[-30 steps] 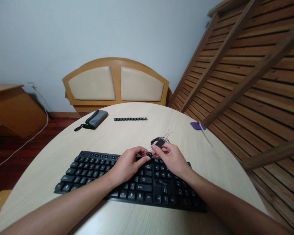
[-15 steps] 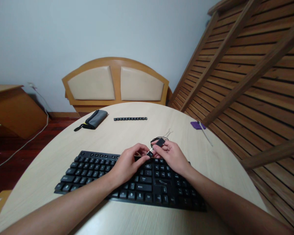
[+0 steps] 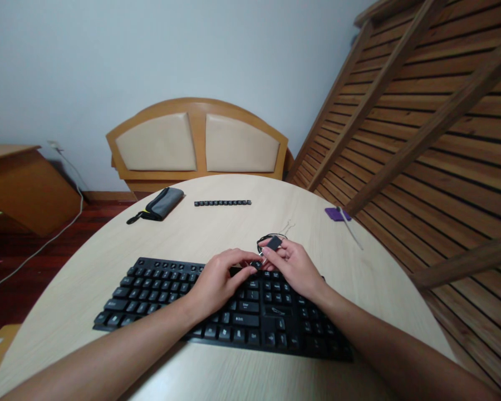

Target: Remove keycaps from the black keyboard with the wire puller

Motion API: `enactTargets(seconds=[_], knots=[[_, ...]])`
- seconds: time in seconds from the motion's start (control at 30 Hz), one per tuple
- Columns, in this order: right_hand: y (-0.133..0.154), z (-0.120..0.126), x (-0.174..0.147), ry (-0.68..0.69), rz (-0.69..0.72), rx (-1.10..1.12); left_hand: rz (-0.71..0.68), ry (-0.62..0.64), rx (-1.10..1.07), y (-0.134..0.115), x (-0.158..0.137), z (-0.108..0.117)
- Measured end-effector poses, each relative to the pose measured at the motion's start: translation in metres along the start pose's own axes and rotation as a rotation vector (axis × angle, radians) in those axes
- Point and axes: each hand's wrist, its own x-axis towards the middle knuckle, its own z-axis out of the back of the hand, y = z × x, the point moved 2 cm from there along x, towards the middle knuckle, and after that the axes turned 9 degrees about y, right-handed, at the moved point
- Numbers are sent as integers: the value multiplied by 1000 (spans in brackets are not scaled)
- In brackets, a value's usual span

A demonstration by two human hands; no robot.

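A black keyboard (image 3: 171,298) lies across the table in front of me, under both hands. Between the thumb and index finger of my left hand (image 3: 219,278) a small black keycap (image 3: 256,265) is pinched just above the keyboard's back edge. My right hand (image 3: 294,264) grips a small tool with a flat black handle (image 3: 274,243); its thin metal end points at the keycap, and my fingers partly hide where they meet. Right behind my hands are a coiled black cable (image 3: 268,236) and some thin bent wires (image 3: 289,227).
Farther back, a row of black keycaps (image 3: 222,203) stands on the round table (image 3: 309,211). A grey pouch (image 3: 167,203) with a black strap sits at the left. On the right, a thin stick (image 3: 350,227) rests over a purple pad (image 3: 334,214). A wooden slatted frame leans beyond.
My left index finger has come down over the keycap, covering more of it and of the metal end. The right hand has barely shifted.
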Motion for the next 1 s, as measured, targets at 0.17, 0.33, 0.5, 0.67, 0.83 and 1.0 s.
enactTargets(seconds=[0.17,0.33,0.5,0.67,0.83,1.0], knots=[[-2,1,1,12,-18,11,-12,11,-7,1,-1,0],[-2,1,1,38,-9,4,-20,15,-5,2,-1,0],[-2,2,1,45,5,4,-8,38,25,4,-1,-1],[-2,2,2,65,-9,13,-67,35,51,0,-2,-1],[-2,2,3,33,-16,19,-111,-1,146,-7,-5,0],[-5,0,4,15,-30,29,-7,-44,191,-9,-1,4]])
